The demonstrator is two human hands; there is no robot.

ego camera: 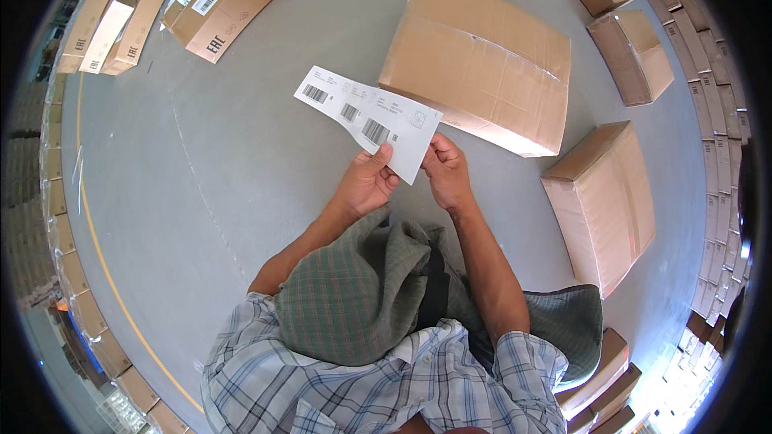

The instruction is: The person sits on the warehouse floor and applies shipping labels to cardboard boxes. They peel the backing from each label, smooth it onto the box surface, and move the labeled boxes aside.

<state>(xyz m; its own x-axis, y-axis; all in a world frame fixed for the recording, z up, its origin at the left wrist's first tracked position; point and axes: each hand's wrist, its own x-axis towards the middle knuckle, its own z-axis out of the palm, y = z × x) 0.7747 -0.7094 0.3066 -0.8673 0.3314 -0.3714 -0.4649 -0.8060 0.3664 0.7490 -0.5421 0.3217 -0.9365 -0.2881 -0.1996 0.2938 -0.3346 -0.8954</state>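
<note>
A strip of white printed labels [395, 117] with barcodes stretches up and to the left from my two hands. My left hand [369, 182] pinches its lower edge, the thumb on top near a barcode. At the strip's near right corner, the thumb and fingers of my right hand [446, 172] hold the edge. Just beyond the strip, a large taped cardboard box [482, 57] lies on the grey floor; the strip's right part overlaps its near left side in view.
Another cardboard box [609, 205] stands at the right. A long labelled carton [232, 3] is at the upper left, beside several narrow cartons [131, 33]. Stacked cartons [715, 150] line the right edge. A yellow floor line [108, 265] curves along the left.
</note>
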